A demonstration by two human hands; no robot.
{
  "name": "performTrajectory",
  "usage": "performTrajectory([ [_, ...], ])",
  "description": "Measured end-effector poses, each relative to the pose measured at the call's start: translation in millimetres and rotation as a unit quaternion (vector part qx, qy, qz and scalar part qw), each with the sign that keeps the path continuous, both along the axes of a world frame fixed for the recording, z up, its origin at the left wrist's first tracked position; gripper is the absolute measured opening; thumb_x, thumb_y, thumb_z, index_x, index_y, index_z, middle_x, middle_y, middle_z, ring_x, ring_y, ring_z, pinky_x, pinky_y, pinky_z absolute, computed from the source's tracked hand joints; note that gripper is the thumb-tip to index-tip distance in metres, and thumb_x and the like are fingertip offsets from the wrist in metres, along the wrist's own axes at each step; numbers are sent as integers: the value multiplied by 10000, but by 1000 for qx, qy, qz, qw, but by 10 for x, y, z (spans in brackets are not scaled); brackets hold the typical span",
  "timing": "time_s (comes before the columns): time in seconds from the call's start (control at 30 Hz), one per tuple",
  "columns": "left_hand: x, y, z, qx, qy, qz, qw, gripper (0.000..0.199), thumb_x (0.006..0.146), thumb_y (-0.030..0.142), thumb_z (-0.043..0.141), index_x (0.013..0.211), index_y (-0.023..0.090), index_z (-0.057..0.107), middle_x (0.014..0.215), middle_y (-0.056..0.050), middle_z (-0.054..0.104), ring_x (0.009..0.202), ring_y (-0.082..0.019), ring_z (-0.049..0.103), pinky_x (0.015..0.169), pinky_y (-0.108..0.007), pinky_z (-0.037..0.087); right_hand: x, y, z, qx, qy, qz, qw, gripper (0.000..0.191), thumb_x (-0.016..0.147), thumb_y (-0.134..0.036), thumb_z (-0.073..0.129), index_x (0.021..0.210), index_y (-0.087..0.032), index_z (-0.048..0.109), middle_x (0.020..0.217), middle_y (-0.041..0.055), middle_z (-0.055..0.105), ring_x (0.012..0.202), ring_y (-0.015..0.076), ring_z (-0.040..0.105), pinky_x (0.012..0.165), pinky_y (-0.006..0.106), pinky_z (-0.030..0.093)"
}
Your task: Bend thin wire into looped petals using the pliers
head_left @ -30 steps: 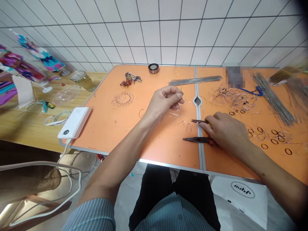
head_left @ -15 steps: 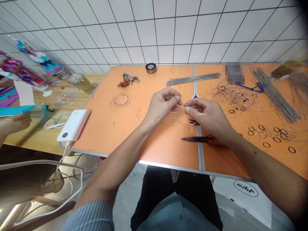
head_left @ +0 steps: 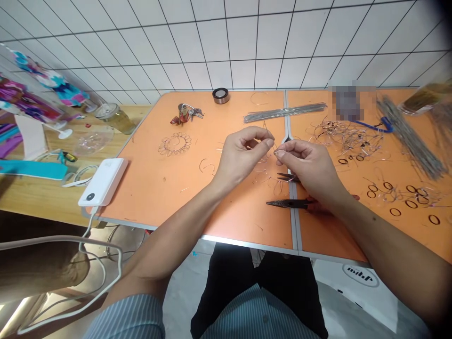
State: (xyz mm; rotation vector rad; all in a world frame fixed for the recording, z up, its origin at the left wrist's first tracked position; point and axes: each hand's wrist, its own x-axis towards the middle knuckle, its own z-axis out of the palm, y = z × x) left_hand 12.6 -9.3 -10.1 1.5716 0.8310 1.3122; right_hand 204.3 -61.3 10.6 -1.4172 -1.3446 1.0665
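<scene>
Over the seam of the orange table, my left hand [head_left: 245, 153] pinches a thin wire [head_left: 265, 125] whose end sticks up past the fingers. My right hand [head_left: 309, 162] is closed too, its thumb and forefinger pressed on the wire close to the left fingertips. The exact grip is too small to make out. Beneath the right hand lie long-nose pliers [head_left: 287, 203], with their handles partly hidden by the wrist. A second dark-jawed tool [head_left: 287, 177] shows under the right fingers. Loose bent wires [head_left: 261, 176] lie below the hands.
A looped wire ring [head_left: 174, 144], keys [head_left: 190, 113] and a tape roll [head_left: 221, 95] sit on the left half. Straight wire bundles [head_left: 282, 113] lie at the back. Tangled wire [head_left: 348, 136] and dark rings [head_left: 411, 204] spread rightward. A white power bank [head_left: 103, 182] rests at the left edge.
My hands have come closer together, and the left has shifted slightly right. Another person's hand has left the turquoise strip, which now lies on the wooden table. The view has shifted a little.
</scene>
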Motion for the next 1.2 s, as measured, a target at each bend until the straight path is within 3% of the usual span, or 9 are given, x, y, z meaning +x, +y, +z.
performTrajectory([
  [0.17, 15, -98, 110, 42, 56, 39, 997, 145, 964, 323, 888, 860, 241, 827, 1026, -46, 829, 922, -179, 697, 782, -286, 553, 55, 17, -44, -23, 47, 28, 998, 181, 985, -387, 857, 876, -263, 786, 824, 10, 698, 614, 136, 373, 537, 334, 327],
  [0.3, 20, -137, 163, 50, 69, 43, 995, 196, 968, 262, 859, 793, 239, 775, 1040, -56, 815, 1034, -208, 714, 794, -287, 540, 119, 87, -152, -17, 96, 54, 994, 258, 953, -448, 931, 853, -263, 782, 818, 20, 686, 623, 139, 333, 545, 345, 230],
  [0.43, 1, -95, 124, 11, 44, 49, 998, 216, 959, 270, 890, 793, 222, 760, 987, -46, 812, 931, -175, 692, 804, -282, 546, 138, 112, -203, -17, 114, 63, 991, 271, 929, -477, 980, 905, -264, 814, 851, 27, 712, 636, 140, 346, 548, 338, 248],
  [0.57, -8, -54, 83, -80, 7, 36, 996, 227, 942, 354, 937, 851, 218, 779, 854, -12, 756, 752, -132, 650, 695, -260, 530, 119, 111, -200, -26, 137, 68, 988, 288, 911, -462, 999, 889, -249, 808, 860, 25, 722, 627, 124, 350, 550, 329, 265],
  [0.8, 51, -93, 170, -187, -69, 10, 980, 159, 944, 192, 849, 856, 203, 717, 836, 11, 751, 648, -82, 641, 608, -208, 541, 122, 166, -244, -76, 236, 102, 963, 340, 831, -426, 1058, 849, -209, 796, 825, 6, 692, 587, 80, 311, 538, 307, 170],
  [1.2, 46, -120, 173, -147, -62, 20, 987, 174, 962, 208, 852, 871, 211, 704, 791, 18, 762, 612, -80, 636, 587, -206, 529, 51, 170, -166, -122, 262, 110, 951, 422, 687, -380, 1116, 801, -195, 755, 757, -21, 647, 563, 55, 274, 511, 268, 147],
])
